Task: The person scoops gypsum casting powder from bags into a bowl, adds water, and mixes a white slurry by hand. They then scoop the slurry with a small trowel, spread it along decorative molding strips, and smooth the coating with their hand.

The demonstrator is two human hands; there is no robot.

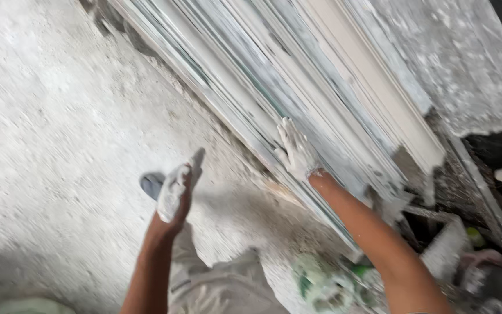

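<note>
Hands [233, 174] dust-caked, blurred (right flat on stacked slabs [297, 75])

slabs [297, 75] lean right of floor [59, 116] | right hand [296, 152] on slabs | left hand [174, 192] left, over floor

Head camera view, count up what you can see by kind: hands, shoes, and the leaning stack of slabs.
Plaster-coated hands: 2, the left hand free in the air, the right hand flat on the slabs
Blue-grey shoe: 1
Stack of dusty slabs leaning on edge: 1; single slabs too blurred to count
Total: 4
</note>
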